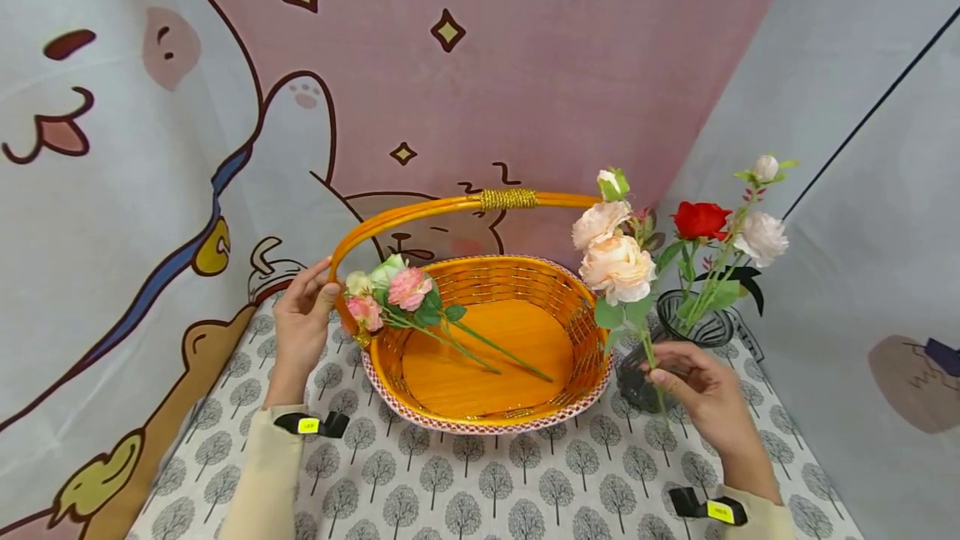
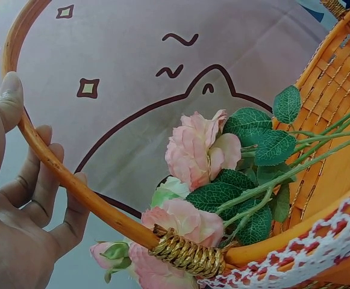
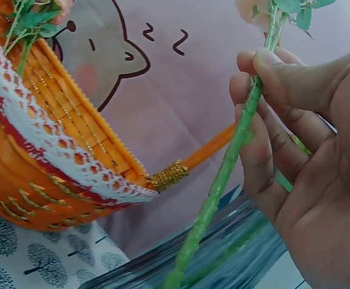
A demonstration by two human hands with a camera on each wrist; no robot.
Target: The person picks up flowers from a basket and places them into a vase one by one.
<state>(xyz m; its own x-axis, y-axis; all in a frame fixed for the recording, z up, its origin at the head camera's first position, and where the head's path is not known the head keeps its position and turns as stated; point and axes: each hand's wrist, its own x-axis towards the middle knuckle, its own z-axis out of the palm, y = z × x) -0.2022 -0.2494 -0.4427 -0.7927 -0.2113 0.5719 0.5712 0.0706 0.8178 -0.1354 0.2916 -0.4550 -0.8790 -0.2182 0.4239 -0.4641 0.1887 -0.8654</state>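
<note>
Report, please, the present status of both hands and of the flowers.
Left hand holding basket handle. Right hand holding peach flowers by stem, outside basket. Possible obstacle: pink flowers lying across basket's left side.

The head view looks forward and down from above the near side, far enough back to frame the whole basket (image 1: 510, 282). The wrist views look close up from left and right toward the backdrop (image 1: 562, 65), sharing the lace trim (image 2: 307, 244).

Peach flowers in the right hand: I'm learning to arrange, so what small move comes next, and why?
Probably shift the peach flowers left over the basket: the right hand pinches their stem just beside it, pink flowers already lie partly inside, and the left hand holds the handle.
</note>
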